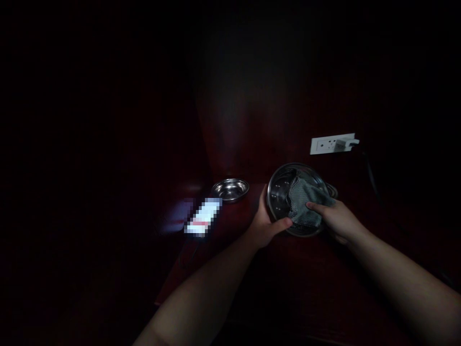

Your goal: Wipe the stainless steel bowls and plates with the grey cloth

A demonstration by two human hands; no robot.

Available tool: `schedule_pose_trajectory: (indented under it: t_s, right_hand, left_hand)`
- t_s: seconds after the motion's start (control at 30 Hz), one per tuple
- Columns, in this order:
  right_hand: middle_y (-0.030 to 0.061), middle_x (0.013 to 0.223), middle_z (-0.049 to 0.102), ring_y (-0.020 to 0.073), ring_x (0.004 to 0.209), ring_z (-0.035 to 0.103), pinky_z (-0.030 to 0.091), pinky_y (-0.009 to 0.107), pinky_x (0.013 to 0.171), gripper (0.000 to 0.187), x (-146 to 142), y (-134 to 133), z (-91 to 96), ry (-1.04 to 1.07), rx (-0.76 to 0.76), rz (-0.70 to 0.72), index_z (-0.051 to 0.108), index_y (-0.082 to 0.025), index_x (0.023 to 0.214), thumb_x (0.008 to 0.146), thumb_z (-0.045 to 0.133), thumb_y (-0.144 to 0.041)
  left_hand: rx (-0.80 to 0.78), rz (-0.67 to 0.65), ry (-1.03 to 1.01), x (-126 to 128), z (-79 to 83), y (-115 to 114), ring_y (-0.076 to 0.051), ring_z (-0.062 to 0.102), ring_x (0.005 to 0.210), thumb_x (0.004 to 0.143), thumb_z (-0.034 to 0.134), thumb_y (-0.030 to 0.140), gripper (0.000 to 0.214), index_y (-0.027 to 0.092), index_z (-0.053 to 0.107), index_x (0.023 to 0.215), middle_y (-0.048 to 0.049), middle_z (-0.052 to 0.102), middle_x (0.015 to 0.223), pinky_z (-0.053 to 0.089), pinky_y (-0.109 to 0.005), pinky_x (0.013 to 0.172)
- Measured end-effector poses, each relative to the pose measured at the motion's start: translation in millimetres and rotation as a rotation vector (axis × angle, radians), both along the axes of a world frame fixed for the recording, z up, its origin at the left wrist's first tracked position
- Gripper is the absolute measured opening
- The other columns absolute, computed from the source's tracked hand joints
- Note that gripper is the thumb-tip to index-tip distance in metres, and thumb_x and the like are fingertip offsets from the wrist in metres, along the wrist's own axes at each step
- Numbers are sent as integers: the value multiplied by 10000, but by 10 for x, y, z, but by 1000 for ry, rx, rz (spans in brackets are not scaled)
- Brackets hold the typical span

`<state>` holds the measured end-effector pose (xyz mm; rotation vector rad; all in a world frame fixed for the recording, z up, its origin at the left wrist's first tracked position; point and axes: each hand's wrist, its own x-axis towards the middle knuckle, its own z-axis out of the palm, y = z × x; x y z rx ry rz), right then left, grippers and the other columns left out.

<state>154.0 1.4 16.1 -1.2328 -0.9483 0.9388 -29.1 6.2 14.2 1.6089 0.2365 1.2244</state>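
Observation:
In a dark room I hold a shiny steel bowl [279, 190] tilted toward me above a dark wooden table [288, 269]. My left hand [266, 223] grips the bowl's near left rim, thumb over the edge. My right hand [333, 218] is closed on a grey cloth [302, 202] and presses it against the inside of the bowl.
A second, smaller steel bowl [230, 189] sits on the table to the left. A lit phone screen [201, 217] lies in front of it near the table's left edge. A white wall socket [329, 144] with a plugged charger and dark cable is behind on the right.

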Motion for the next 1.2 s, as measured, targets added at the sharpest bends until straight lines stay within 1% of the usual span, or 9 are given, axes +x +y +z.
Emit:
schedule_pose_trajectory:
  t_s: [0.13,0.27,0.47,0.7,0.87,1.03,1.2]
  right_hand:
    - [64,831,703,228,743,667,536,366,725,274,-11,-12,6,-16,-40,-5,629,-219,856,596,700,-263]
    - [63,864,703,236,770,666,536,376,736,288,-5,-3,2,-23,-31,-3,629,-218,861,585,703,-257]
    - [65,882,702,230,794,663,536,350,723,306,10,2,-4,-62,-64,-10,632,-202,877,585,704,-259]
    - [62,884,699,237,806,660,534,354,720,310,27,13,-38,-44,-50,12,630,-196,874,578,707,-247]
    - [51,866,701,243,784,662,536,362,697,292,57,39,-79,-60,-36,24,623,-211,858,581,704,-255]
    - [42,873,700,242,796,661,531,370,716,321,85,72,-112,-84,-25,20,623,-218,886,579,706,-266]
    - [43,851,701,240,791,661,521,374,741,306,59,55,-92,-81,-1,72,618,-202,890,605,689,-287]
  left_hand:
    - [-74,-38,51,27,-35,-8,-284,404,1215,657,682,291,774,207,272,1309,-132,420,1320,308,-474,1014]
    - [-142,11,48,35,-64,6,-296,439,1172,632,692,293,735,207,341,1271,-118,477,1266,323,-494,989]
    - [-200,45,44,32,-97,44,-301,450,1146,595,701,255,664,191,416,1191,-105,507,1222,339,-488,962]
    - [-216,31,33,24,-86,53,-292,451,1138,581,692,219,726,197,376,1235,-103,509,1210,328,-481,964]
    - [-211,22,22,20,-83,57,-280,458,1129,578,690,203,710,192,394,1223,-94,514,1208,320,-472,977]
    - [-201,26,20,4,-92,70,-281,465,1124,582,689,205,683,184,414,1207,-99,522,1202,330,-461,970]
    - [-200,24,41,-29,-85,77,-288,458,1137,606,671,211,657,207,412,1210,-89,511,1227,355,-456,950]
